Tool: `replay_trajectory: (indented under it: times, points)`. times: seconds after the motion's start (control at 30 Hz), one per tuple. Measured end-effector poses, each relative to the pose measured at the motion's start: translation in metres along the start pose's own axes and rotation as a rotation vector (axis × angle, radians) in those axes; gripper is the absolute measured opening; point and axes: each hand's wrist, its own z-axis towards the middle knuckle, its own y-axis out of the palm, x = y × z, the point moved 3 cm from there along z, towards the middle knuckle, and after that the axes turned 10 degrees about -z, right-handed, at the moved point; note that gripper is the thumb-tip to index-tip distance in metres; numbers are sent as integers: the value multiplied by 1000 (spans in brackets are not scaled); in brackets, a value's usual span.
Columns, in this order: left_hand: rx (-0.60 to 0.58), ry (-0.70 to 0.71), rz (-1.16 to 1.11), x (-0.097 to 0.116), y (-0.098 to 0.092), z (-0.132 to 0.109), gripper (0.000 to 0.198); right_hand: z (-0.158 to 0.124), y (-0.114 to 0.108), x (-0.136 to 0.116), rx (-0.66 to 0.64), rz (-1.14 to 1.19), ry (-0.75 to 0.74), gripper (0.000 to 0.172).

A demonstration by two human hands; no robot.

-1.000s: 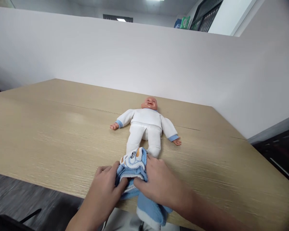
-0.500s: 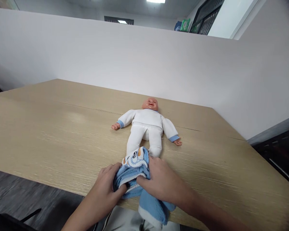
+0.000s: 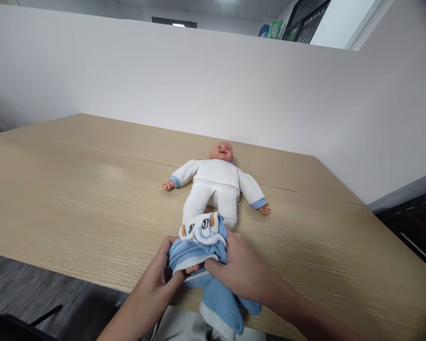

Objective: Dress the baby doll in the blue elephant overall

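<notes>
A baby doll [image 3: 218, 174] in a white suit with blue cuffs lies on its back, its head far from me. Around its feet a blue and white fleece baby top [image 3: 199, 250] is bunched up, with an embroidered animal face uppermost. My left hand [image 3: 164, 270] grips the left edge of the fabric, thumb on the near rim. On the right side, my right hand [image 3: 234, 260] holds the gathered cloth, its thumb also over the rim. The doll's toes [image 3: 193, 269] show in the opening between my thumbs. A blue sleeve [image 3: 222, 305] with a white end hangs over the table edge.
The wooden table [image 3: 92, 208] reaches back to a white partition wall [image 3: 199, 80]. My lap [image 3: 181, 324] is just below its near edge. A dark object [image 3: 14, 327] stands at the lower left, and a dark shelf-like thing [image 3: 412, 227] at the right.
The opening of the top has spread, and the doll's toes now show in it. More of the embroidered face is visible. Both hands keep their hold, the right a little farther right.
</notes>
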Motion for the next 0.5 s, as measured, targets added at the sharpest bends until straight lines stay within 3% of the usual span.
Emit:
replay_trajectory:
  times: [0.2, 0.4, 0.5]
  points:
    - [183, 188, -39, 1, -4, 14, 40, 8, -1, 5, -15, 58, -21, 28]
    - [130, 185, -61, 5, -11, 38, 38, 27, -9, 15, 29, 39, -183, 17]
    - [77, 197, -50, 14, -17, 51, 33, 36, -16, 23, 23, 68, -274, 23]
